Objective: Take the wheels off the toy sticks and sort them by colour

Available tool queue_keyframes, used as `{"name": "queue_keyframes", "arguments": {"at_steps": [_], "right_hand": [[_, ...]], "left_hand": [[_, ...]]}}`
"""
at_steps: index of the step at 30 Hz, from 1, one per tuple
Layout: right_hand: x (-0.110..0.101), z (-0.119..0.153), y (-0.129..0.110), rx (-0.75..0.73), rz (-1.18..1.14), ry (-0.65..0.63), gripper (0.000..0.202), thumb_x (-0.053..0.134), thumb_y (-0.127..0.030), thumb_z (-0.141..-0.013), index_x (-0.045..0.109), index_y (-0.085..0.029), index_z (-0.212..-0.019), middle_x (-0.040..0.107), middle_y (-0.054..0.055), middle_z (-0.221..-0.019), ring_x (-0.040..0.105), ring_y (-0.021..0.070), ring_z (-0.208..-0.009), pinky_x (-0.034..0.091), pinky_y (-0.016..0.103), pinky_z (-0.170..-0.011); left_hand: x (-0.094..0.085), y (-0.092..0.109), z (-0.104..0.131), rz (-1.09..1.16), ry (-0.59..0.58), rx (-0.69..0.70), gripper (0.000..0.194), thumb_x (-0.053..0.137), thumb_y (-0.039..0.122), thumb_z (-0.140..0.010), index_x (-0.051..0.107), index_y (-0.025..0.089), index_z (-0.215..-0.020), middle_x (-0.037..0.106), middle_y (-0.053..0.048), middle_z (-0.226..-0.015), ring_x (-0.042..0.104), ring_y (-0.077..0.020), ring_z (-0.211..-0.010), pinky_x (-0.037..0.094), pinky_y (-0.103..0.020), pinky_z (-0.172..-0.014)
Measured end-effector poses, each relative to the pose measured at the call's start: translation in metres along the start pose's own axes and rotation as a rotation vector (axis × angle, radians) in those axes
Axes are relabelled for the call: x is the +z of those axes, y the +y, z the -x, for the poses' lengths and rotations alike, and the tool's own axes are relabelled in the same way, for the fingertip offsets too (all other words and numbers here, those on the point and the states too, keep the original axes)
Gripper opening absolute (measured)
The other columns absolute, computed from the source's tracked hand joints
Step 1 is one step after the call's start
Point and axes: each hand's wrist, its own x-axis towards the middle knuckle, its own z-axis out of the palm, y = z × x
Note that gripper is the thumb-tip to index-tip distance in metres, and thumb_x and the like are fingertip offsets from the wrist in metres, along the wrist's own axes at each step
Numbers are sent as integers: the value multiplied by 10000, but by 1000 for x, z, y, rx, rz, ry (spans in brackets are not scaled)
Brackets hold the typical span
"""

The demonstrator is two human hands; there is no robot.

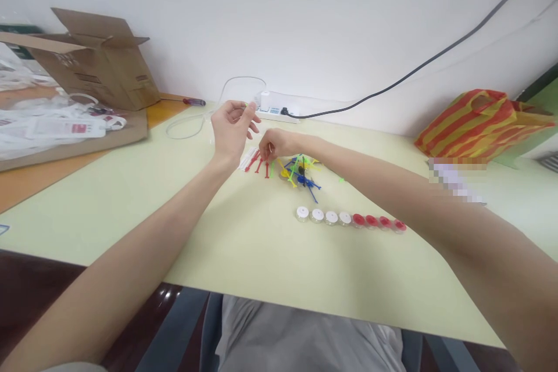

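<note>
My left hand [232, 127] is raised above the pale green table [244, 238], fingers curled around something small and clear that I cannot make out. My right hand [274, 145] reaches down into a pile of small coloured plastic sticks [300, 171], its fingertips on the red sticks [258, 161] at the pile's left side. White sticks lie just left of the red ones. In front of the pile stands a row of small round caps: white ones [323, 215] on the left, red ones [378, 222] on the right.
An open cardboard box [102, 61] and plastic bags [47, 122] sit at the far left. A white power strip [279, 110] with a black cable [418, 67] lies at the wall. A red and yellow striped bag [475, 125] rests at the right.
</note>
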Motion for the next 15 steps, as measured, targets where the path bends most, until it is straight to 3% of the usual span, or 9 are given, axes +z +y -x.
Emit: {"name": "queue_keyframes", "arguments": {"at_steps": [5, 15], "right_hand": [[5, -5, -2, 18, 12, -24, 142, 763, -44, -717, 827, -121, -818, 778, 42, -737, 649, 147, -670, 451, 238, -637], [12, -9, -1, -12, 74, 143, 115, 824, -104, -699, 786, -114, -807, 736, 31, -747, 620, 145, -678, 430, 245, -642]], "left_hand": [[1, 1, 0, 11, -2, 7, 394, 828, 564, -853, 622, 228, -874, 735, -8, -752, 636, -111, -529, 438, -230, -419], [1, 3, 0, -1, -4, 2, 360, 819, 531, -873, 623, 230, -869, 730, -3, -742, 636, -112, -522, 440, -231, -422]]}}
